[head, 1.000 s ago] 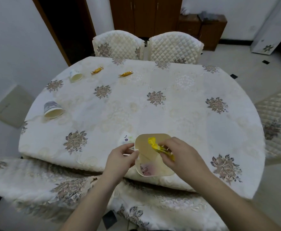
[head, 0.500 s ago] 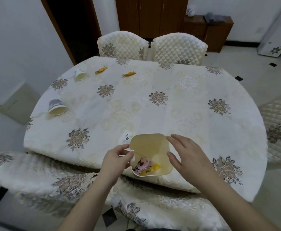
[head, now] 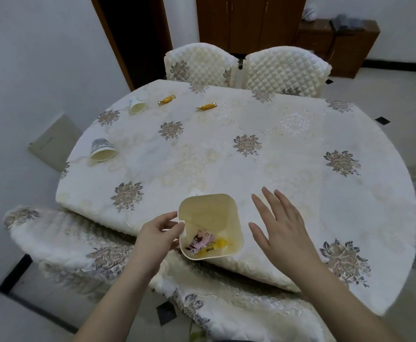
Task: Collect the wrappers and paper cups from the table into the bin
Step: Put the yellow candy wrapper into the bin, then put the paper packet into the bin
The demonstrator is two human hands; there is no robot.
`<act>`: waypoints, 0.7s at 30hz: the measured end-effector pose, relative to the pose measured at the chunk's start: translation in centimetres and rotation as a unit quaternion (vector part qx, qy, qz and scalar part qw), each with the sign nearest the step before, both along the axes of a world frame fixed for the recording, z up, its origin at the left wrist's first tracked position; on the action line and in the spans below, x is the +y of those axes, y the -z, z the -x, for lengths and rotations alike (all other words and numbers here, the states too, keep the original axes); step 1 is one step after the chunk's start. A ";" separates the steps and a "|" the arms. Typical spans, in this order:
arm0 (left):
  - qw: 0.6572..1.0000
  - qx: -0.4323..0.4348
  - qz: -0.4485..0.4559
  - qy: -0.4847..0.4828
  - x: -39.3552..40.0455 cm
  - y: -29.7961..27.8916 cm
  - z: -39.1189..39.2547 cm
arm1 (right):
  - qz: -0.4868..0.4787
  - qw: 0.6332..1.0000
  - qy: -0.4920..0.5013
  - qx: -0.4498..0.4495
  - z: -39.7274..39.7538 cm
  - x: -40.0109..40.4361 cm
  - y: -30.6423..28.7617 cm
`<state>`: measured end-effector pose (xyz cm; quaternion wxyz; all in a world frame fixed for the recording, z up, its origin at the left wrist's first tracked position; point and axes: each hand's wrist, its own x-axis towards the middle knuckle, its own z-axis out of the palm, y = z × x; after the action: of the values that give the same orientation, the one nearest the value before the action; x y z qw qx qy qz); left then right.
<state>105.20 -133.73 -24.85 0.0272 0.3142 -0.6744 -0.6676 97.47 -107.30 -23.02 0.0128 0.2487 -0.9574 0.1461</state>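
The bin stands at the near edge of the table, with its open mouth tipped toward the camera. The left hand holds it at the left rim: the thumb and fingers are closed on the rim, pinching it near the corner. Inside the bin, at the bottom, lie a pink wrapper and a yellow wrapper, touching each other.

The right hand is just beside the bin on the right, above the tablecloth, and it holds nothing. Its fingers are spread apart and stretched toward the far edge; the thumb points to the bin wall but does not touch it.

Two paper cups lie on their sides near the left edge of the table: one cup about halfway along this edge, the other cup near the far-left edge. Two candy wrappers lie close to the far edge, one just right of the far cup and the second further right, apart from it. All four are well apart from both hands.
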 end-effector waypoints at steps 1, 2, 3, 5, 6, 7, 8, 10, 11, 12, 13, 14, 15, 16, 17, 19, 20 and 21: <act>1.000 0.001 0.004 -0.008 -0.3 -0.2 -0.4 | -0.004 1.000 -0.006 -0.005 0.2 -0.2 0.2; 1.000 0.000 0.006 -0.015 -0.7 -0.3 -0.9 | -0.008 1.000 -0.015 -0.011 0.3 -0.4 0.4; 1.000 0.001 0.005 -0.025 -1.2 -0.4 -1.3 | -0.012 0.999 -0.024 -0.017 0.4 -0.7 0.6; 0.999 0.006 -0.004 -0.052 -2.0 -0.6 -2.3 | -0.016 0.999 -0.042 -0.024 0.6 -1.3 0.8; 0.998 0.009 -0.003 -0.066 -2.4 -0.7 -2.7 | -0.016 0.998 -0.050 -0.026 0.5 -1.6 0.9; 0.997 0.012 0.002 -0.076 -2.7 -0.8 -3.3 | -0.016 0.998 -0.058 -0.029 0.5 -2.0 0.9; 0.996 0.014 0.005 -0.082 -3.0 -0.8 -3.7 | -0.015 0.997 -0.065 -0.034 0.5 -2.4 1.0; 0.995 0.018 0.006 -0.093 -3.9 -1.1 -4.5 | -0.015 0.996 -0.076 -0.042 0.5 -2.9 1.2; 0.994 0.019 0.003 -0.104 -4.5 -1.3 -4.8 | -0.018 0.996 -0.081 -0.043 0.5 -3.2 1.4; 0.993 0.021 0.001 -0.117 -5.3 -1.5 -5.0 | -0.021 0.995 -0.086 -0.043 0.4 -3.5 1.5; 0.991 0.024 0.002 -0.129 -6.1 -1.8 -5.2 | -0.024 0.995 -0.090 -0.045 0.4 -3.8 1.6; 0.990 0.028 0.006 -0.135 -6.9 -2.1 -5.2 | -0.025 0.994 -0.092 -0.045 0.4 -4.1 1.6; 0.990 0.032 0.011 -0.137 -7.7 -2.4 -5.2 | -0.027 0.994 -0.091 -0.045 0.4 -4.4 1.6; 0.990 0.039 0.015 -0.135 -8.3 -2.6 -5.1 | -0.027 0.995 -0.089 -0.044 0.4 -4.7 1.6; 0.990 0.046 0.020 -0.131 -8.8 -2.8 -4.9 | -0.029 0.995 -0.086 -0.044 0.4 -5.1 1.6; 0.991 0.061 0.034 -0.118 -9.7 -2.9 -4.3 | -0.030 0.996 -0.072 -0.047 0.2 -5.9 1.5; 0.991 0.065 0.039 -0.113 -10.1 -2.9 -3.9 | -0.029 0.996 -0.062 -0.051 0.0 -6.4 1.6; 0.991 0.067 0.041 -0.109 -10.6 -2.7 -3.5 | -0.028 0.997 -0.052 -0.056 -0.1 -7.0 1.6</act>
<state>108.71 -144.30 -22.16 0.1578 0.3391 -0.6598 -0.6518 97.56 -114.25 -24.60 -0.0555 0.2903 -0.9460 0.1331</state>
